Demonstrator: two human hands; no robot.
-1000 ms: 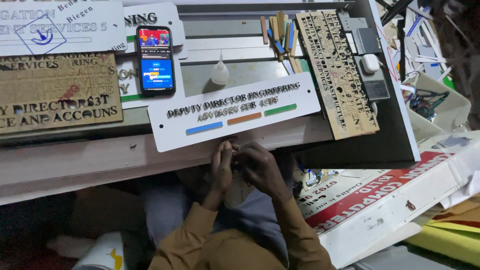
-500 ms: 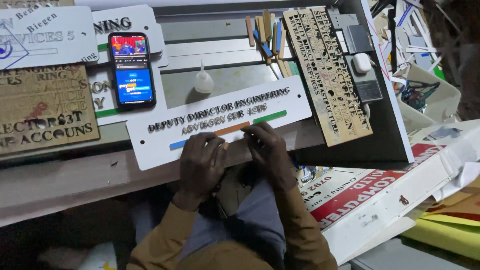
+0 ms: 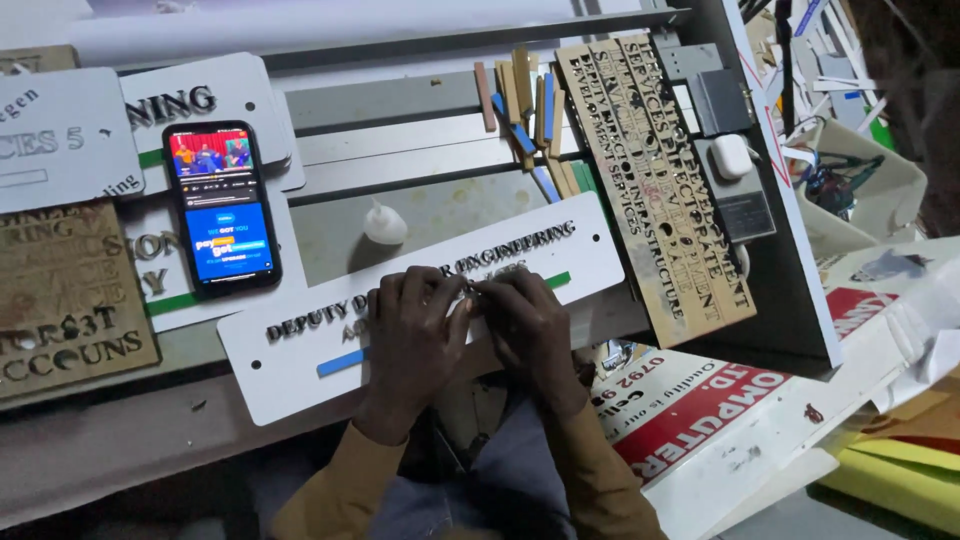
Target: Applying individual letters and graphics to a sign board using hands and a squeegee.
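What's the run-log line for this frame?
left hand: on white sign plate | right hand: pinching small piece over plate | phone: left of glue bottle

Workspace seen from above under dim, cool light. A grey metal tabletop point(image 3: 430, 215) with long raised ribs runs across the view, its front edge a pale worn ledge point(image 3: 120, 455). Along the far side lies a white rolled sheet point(image 3: 330, 25). A white slanted panel point(image 3: 790, 240) closes the tabletop on the right. Beyond it stands a beige open box point(image 3: 880, 190) filled with wires and scraps, beside a pile of white offcuts point(image 3: 830, 70). At lower right, stacked white and red printed boards point(image 3: 720, 420) overlap yellow sheets point(image 3: 890, 480). The space below the ledge lies in deep shadow.
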